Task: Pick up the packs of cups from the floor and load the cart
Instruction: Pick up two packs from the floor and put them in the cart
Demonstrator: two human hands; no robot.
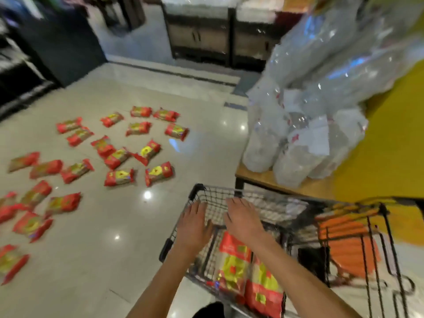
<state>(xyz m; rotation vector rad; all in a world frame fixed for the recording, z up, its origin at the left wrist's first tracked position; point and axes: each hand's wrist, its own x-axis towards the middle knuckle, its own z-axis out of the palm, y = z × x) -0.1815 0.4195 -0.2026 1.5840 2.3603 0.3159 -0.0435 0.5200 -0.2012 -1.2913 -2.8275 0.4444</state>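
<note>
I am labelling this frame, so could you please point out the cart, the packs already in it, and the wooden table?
cart point(198, 188): head view, front left rim corner.
packs in the cart point(234, 267): head view, left pack's face.
wooden table point(263, 180): head view, bare top.

A low wooden table point(263, 180) stands at the right, and clear plastic bags point(309, 125) are piled on it. Behind them there is a yellow wall point(390, 134). Far back, dark cabinets point(206, 37) stand on the shiny tiled floor point(114, 249).

place: shop, probably | signs: wire cart point(206, 193); bagged stock on display table point(259, 177); shelving point(199, 35)
</note>
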